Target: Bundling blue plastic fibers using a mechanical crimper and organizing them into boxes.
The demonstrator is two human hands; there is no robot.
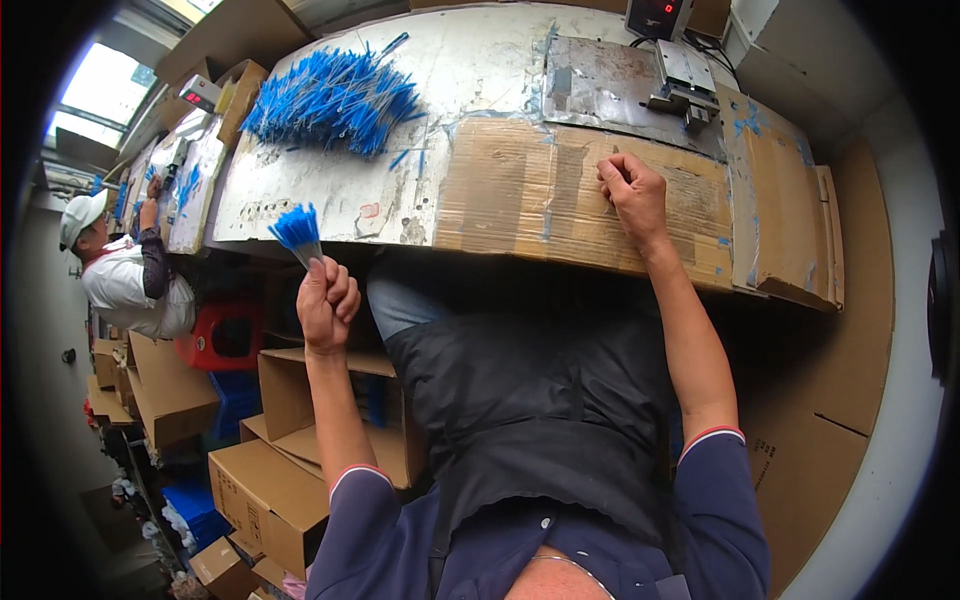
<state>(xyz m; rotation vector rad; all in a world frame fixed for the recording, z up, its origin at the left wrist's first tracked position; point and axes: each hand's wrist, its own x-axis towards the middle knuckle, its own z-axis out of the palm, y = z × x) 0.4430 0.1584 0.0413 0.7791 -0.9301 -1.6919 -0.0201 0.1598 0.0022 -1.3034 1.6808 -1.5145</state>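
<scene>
Two hands by the worktop

Left hand (327, 300) squeezes a bunch of thin blue plastic sticks (298, 232); right hand (632, 195), fingers curled, presses the brown cardboard sheet (520, 190).

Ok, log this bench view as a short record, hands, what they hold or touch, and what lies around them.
left hand: closed grip on a small bundle of blue sticks, held up in front of the bench edge
right hand: fingers curled, resting on the cardboard sheet; whether it holds anything cannot be told
bench: worn white top
pile of blue sticks: far left of the bench
metal device: far right
co-worker: seated at left
</scene>
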